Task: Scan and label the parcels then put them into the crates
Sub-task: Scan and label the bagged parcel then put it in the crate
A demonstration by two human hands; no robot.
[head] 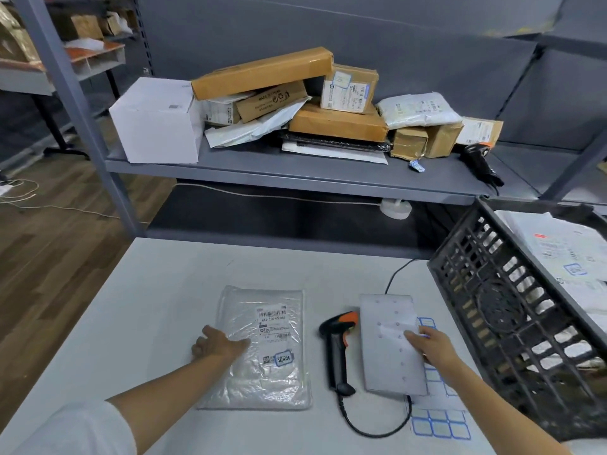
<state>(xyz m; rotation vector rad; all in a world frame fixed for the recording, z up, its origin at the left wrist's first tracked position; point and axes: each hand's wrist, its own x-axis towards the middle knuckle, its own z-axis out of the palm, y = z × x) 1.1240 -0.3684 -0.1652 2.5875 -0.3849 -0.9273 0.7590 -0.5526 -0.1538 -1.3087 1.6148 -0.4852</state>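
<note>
Parcel (262, 349) bears barcode label; box (269, 101) reads "MADE IN CHINA".

A parcel (262, 348) lies on the desk (157, 290). To its right lies a scanner (338, 353), then a pad (389, 346), then a crate (512, 310). Behind the desk, a shelf (295, 174) holds a pile of boxes (328, 103).
</note>
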